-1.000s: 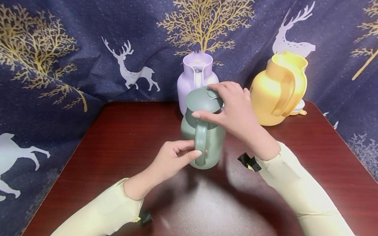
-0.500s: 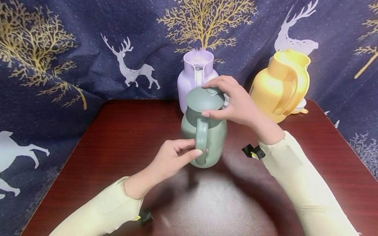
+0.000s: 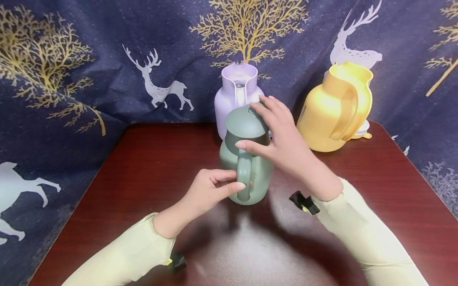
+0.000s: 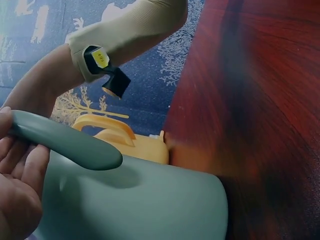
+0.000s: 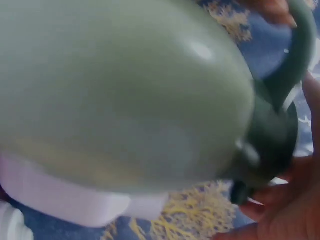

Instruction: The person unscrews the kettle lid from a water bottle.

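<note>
A green thermos jug (image 3: 262,172) stands upright on the table in the head view, its lid (image 3: 245,121) on top. My left hand (image 3: 207,190) pinches the jug's handle (image 3: 244,171) between thumb and fingers; the left wrist view shows the handle (image 4: 70,142) close up. My right hand (image 3: 286,135) grips the lid from the right, thumb at the near side of the rim and fingers over the top right. The right wrist view has the jug body (image 5: 130,95) filling most of it, with the right hand (image 5: 290,210) at the dark green collar (image 5: 272,140).
Directly behind stands a lilac jug (image 3: 223,103) without a lid, partly hidden. A yellow jug (image 3: 322,119), also open-topped, stands at the back right. Behind it lies a white and yellow lid (image 3: 363,130). A dark blue patterned cloth (image 3: 157,31) hangs behind the table (image 3: 143,159).
My right hand has shifted about the lid, first away to the right and then back, with its fingers now farther over the top. The left hand stays on the handle; the jug stands in place.
</note>
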A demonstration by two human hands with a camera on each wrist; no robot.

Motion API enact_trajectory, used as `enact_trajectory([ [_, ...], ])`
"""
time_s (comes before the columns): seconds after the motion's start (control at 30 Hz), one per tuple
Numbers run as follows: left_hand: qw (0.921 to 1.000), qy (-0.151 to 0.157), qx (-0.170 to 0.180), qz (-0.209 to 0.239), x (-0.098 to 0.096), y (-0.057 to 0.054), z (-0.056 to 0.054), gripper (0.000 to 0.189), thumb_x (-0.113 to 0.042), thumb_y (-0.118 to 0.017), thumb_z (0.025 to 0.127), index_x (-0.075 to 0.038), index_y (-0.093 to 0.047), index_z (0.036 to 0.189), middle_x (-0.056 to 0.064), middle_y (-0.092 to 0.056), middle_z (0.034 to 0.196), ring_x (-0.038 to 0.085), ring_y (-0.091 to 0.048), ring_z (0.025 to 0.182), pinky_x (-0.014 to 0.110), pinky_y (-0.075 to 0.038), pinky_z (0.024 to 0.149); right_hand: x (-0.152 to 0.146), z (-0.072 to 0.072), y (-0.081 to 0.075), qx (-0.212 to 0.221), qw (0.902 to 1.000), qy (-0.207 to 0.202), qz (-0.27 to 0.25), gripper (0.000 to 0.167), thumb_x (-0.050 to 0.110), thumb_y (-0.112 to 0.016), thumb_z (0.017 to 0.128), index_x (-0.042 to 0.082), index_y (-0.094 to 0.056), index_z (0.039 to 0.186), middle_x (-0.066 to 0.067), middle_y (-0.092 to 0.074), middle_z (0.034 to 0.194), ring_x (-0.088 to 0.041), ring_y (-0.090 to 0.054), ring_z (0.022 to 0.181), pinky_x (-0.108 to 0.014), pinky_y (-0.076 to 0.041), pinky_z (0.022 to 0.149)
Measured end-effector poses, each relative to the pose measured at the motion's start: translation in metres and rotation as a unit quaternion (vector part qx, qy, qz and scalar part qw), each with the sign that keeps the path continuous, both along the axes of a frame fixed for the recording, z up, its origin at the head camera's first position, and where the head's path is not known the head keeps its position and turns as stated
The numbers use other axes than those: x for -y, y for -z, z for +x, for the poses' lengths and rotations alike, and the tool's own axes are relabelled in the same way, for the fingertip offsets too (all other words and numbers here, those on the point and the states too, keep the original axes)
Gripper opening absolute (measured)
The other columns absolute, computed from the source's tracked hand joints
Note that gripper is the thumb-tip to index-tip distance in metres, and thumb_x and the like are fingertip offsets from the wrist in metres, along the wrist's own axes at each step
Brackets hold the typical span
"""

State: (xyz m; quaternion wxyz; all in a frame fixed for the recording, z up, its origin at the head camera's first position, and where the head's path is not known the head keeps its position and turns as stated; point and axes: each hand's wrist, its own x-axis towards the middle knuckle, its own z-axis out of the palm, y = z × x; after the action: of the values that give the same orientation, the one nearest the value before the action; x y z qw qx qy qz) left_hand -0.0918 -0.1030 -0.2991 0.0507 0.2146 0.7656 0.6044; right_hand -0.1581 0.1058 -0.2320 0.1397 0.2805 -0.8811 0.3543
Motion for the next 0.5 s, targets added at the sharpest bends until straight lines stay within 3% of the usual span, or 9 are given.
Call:
enact_trajectory([
  [0.07,1.0,-0.004,-0.007,0.0,0.0,0.001,0.0,0.026,-0.006,-0.072,0.093,0.007,-0.074,0.115,0.024,-0.077,0.104,-0.002,-0.073,0.088,0.023,-0.062,0.083,0.007,0.001,0.006,-0.013,0.9997,0.015,-0.017,0.079,0.032,-0.085,0.083,0.004,-0.051,0.148,-0.02,-0.036,0.164,-0.039,-0.023,0.157,-0.055,-0.019,0.13],
  [0.17,0.9999,-0.009,-0.012,-0.001,0.0,0.002,0.0,0.026,-0.008,-0.073,0.093,0.006,-0.075,0.114,0.024,-0.078,0.103,-0.002,-0.073,0.088,0.023,-0.062,0.082,0.01,-0.005,0.013,-0.042,0.9982,0.005,-0.043,0.071,0.027,-0.084,0.085,0.003,-0.054,0.144,-0.019,-0.041,0.161,-0.037,-0.027,0.156,-0.054,-0.021,0.13],
  [0.3,0.9997,-0.014,-0.021,-0.005,0.0,0.001,0.001,0.024,-0.006,-0.073,0.092,0.006,-0.076,0.112,0.023,-0.078,0.102,-0.004,-0.072,0.087,0.023,-0.062,0.081,0.004,-0.018,0.019,-0.064,0.9945,-0.053,-0.063,0.065,0.019,-0.081,0.084,0.004,-0.055,0.141,-0.018,-0.044,0.159,-0.032,-0.031,0.154,-0.051,-0.025,0.129],
  [0.5,0.9996,-0.015,-0.02,-0.009,-0.002,0.001,0.001,0.023,-0.002,-0.073,0.09,0.007,-0.076,0.111,0.023,-0.078,0.1,-0.008,-0.07,0.084,0.022,-0.061,0.078,-0.008,-0.035,0.022,-0.017,0.9848,-0.144,-0.095,0.064,0.011,-0.077,0.084,0.006,-0.055,0.144,-0.012,-0.039,0.164,-0.024,-0.024,0.159,-0.042,-0.021,0.131],
])
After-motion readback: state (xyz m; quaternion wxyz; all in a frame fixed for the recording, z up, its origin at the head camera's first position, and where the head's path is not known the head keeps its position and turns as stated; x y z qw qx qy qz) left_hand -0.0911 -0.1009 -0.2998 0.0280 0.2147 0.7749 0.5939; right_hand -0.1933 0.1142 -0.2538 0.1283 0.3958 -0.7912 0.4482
